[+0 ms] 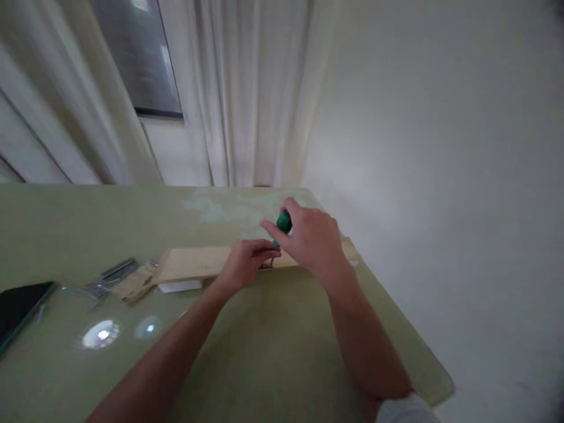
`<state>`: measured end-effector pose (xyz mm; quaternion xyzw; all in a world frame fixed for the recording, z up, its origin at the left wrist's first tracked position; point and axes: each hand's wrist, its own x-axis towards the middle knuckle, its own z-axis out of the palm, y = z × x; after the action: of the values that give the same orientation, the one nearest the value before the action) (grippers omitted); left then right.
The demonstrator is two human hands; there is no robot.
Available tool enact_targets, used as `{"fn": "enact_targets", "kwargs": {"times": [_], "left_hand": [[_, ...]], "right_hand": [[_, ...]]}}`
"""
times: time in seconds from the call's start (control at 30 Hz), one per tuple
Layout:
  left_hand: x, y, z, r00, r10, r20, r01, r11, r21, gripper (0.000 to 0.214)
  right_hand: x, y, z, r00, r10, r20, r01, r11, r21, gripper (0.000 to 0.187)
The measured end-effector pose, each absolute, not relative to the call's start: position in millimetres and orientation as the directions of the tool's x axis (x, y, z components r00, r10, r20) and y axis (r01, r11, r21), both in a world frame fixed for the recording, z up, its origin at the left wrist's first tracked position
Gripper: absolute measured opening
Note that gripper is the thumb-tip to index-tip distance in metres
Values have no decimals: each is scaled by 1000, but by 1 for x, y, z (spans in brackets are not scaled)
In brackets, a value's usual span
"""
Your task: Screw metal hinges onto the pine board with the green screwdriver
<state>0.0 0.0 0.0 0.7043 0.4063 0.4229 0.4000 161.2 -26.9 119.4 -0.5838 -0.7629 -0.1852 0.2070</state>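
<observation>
One green-handled screwdriver [284,221] is held by right hand [315,232], fingers curled, over wooden board [194,261] at its six-o'clock edge; left hand [249,258] bunched alongside, hold indistinct; work judged unfinished, metal parts [118,269] at nine o'clock left unattached.

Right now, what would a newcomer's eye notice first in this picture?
Probably the green tool in the right hand, its lower end by the left hand, at the wooden board. Next, bright reflections on the table at lower left, and a dark flat object at the picture's left edge.
</observation>
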Motion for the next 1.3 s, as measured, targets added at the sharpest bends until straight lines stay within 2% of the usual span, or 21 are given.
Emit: {"fn": "enact_targets", "kwargs": {"times": [0.13, 0.33, 0.47, 0.6, 0.8, 0.93, 1.07, 1.3], "left_hand": [[0, 0, -1, 266, 935, 233, 218, -294, 931, 30], [-1, -1, 6, 446, 826, 346, 75, -419, 905, 24], [2, -1, 1, 337, 886, 318, 137, -380, 915, 24], [3, 1, -4, 241, 938, 249, 103, -279, 955, 29], [-2, 0, 3, 455, 840, 294, 159, -402, 902, 26], [-1, -1, 1, 346, 894, 284, 253, -380, 890, 26], [4, 0, -7, 273, 927, 256, 228, -321, 919, 28], [3, 2, -9, 291, 922, 255, 172, -313, 934, 29]], "right_hand": [[160, -31, 117, -220, 830, 513, 971, 235, 36, 46], [160, -31, 120, -226, 837, 498, 967, 256, 8, 40], [159, -32, 120, -229, 841, 490, 964, 265, -3, 45], [158, -32, 118, -241, 848, 473, 963, 268, 10, 46], [158, -32, 117, -234, 840, 489, 963, 268, 1, 40], [158, -32, 118, -237, 834, 498, 962, 272, 3, 44], [158, -32, 117, -232, 839, 491, 965, 263, 7, 49], [158, -30, 117, -234, 846, 479, 952, 299, -63, 34]]}}
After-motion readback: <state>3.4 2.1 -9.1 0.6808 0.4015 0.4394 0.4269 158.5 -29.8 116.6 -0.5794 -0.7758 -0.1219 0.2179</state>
